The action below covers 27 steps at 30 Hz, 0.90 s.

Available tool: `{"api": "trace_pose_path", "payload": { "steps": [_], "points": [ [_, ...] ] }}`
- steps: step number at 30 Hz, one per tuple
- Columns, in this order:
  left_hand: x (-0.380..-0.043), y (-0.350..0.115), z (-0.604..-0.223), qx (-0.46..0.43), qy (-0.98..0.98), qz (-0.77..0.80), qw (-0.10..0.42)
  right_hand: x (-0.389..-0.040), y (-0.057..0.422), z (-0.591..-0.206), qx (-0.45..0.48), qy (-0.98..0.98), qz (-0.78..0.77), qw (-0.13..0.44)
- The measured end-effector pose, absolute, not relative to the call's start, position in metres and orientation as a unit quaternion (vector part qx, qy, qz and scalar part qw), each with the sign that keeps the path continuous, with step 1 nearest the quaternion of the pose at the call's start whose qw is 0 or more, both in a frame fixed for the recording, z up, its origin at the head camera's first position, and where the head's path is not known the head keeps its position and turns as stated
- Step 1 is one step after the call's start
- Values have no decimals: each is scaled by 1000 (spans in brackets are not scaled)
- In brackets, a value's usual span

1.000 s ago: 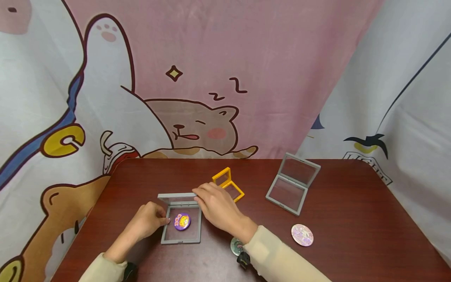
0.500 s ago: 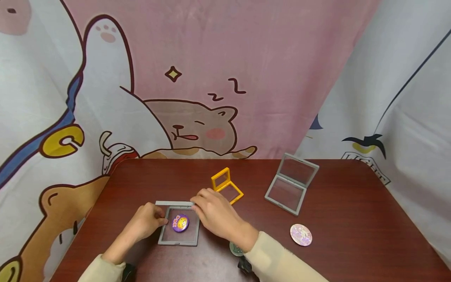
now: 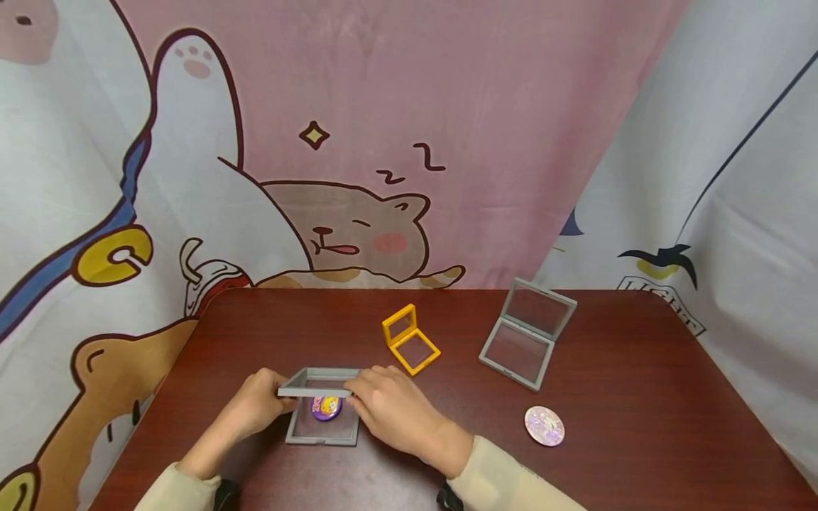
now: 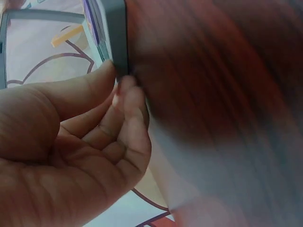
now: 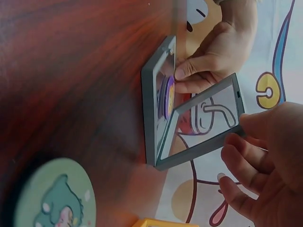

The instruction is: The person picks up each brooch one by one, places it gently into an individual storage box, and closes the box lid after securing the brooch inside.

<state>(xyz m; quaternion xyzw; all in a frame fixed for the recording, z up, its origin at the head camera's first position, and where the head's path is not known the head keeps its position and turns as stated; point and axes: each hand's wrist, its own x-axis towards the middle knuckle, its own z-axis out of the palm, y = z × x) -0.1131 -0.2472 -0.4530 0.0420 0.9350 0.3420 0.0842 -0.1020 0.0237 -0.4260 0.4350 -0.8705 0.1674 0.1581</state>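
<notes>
Lowering the lid slowly and squarely, with the gray case held flat, seemed soundest. The right hand, its grip nearly closed, pinched the lid's corner; the left hand pinched the case's left side. Inside the case lay the purple badge. Since the earlier frame, the lid had swung forward above it.

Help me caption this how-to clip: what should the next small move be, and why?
Probably the right hand should lower the grey lid onto its base: the lid tilts over the purple badge lying inside, the right hand holds the lid's edge, and the left hand grips the base's side.
</notes>
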Motion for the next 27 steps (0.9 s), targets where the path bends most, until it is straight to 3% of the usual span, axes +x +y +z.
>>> {"api": "trace_pose_path", "payload": {
  "steps": [10, 27],
  "points": [
    [-115, -255, -457, 56, 927, 362, 84, -88, 19, -437, 453, -872, 121, 144],
    [-110, -251, -454, 37, 926, 363, 96, -77, 13, -455, 478, -858, 38, 186]
  ]
}}
